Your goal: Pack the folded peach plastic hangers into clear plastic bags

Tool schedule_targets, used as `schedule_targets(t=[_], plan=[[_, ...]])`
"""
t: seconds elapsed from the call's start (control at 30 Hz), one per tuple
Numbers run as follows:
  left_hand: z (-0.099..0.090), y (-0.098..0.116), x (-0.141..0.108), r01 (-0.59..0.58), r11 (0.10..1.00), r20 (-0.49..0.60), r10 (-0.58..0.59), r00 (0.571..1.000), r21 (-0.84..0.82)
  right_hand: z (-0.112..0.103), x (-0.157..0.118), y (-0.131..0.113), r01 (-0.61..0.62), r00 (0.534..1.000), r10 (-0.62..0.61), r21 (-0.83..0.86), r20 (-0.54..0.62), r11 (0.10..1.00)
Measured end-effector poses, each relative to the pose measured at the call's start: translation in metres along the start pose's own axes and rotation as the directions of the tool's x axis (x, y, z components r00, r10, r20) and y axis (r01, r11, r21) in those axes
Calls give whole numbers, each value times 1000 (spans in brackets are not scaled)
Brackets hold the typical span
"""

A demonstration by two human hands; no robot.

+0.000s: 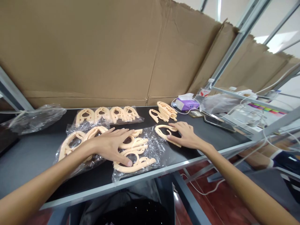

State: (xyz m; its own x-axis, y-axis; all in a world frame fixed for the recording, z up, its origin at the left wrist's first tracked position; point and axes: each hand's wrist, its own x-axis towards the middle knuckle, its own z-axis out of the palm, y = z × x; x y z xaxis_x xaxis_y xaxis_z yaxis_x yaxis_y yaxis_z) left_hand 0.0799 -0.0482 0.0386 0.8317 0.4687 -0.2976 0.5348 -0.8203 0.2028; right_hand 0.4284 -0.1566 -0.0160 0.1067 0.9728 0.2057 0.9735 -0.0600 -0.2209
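Observation:
My left hand lies spread over beige plastic folding hangers on a clear plastic bag near the front edge. Its thumb rests on the nearest hanger and its fingers are apart. With thumb and fingers, my right hand grips one beige folding hanger just right of that bag, low over the tabletop; its fingers cover part of it. Left of my left hand, more hangers in clear bags lie partly under my forearm. Behind them is a row of bagged hangers. Loose hangers are piled further back.
A tall cardboard sheet backs the black tabletop. At the right are a purple tissue pack, a plastic bottle, a dark flat device and white cables. Crumpled clear plastic lies at the left. Metal frame posts stand on both sides.

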Motion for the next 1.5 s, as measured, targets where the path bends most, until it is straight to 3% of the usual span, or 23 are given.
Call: schedule_targets(t=[0.2, 0.57, 0.63, 0.77, 0.87, 1.0, 1.07, 1.3, 1.5], plan=[[1, -2, 1, 17, 1000, 4, -17, 1000, 0, 0, -33, -9, 48, 999, -47, 64, -16, 997], [3, -5, 1, 1, 1000, -19, -1, 1000, -2, -13, -37, -7, 14, 997, 4, 223, -79, 975], [3, -4, 1, 6, 1000, -11, -6, 1000, 11, -22, -38, -3, -67, 995, 86, 330, -42, 942], [1, -1, 0, 22, 1000, 9, -23, 1000, 10, -42, -46, 8, -202, 979, 178, 614, 102, 763], [1, -1, 0, 18, 1000, 2, -18, 1000, -11, -57, -54, 7, -131, 991, 111, 662, 73, 738], [1, -3, 1, 11, 1000, -4, -11, 1000, -8, -72, -60, -8, 23, 999, -33, 447, 15, 894], [2, -3, 1, 20, 1000, 4, -20, 1000, -3, -75, -60, -15, 61, 995, -88, 397, 48, 916], [0, -1, 0, 14, 1000, 23, -14, 1000, -5, -56, -50, -25, 76, 979, -171, 579, 111, 812], [0, -2, 0, 0, 1000, 19, 0, 1000, 13, -49, -38, -20, 95, 967, -213, 575, 141, 813]])
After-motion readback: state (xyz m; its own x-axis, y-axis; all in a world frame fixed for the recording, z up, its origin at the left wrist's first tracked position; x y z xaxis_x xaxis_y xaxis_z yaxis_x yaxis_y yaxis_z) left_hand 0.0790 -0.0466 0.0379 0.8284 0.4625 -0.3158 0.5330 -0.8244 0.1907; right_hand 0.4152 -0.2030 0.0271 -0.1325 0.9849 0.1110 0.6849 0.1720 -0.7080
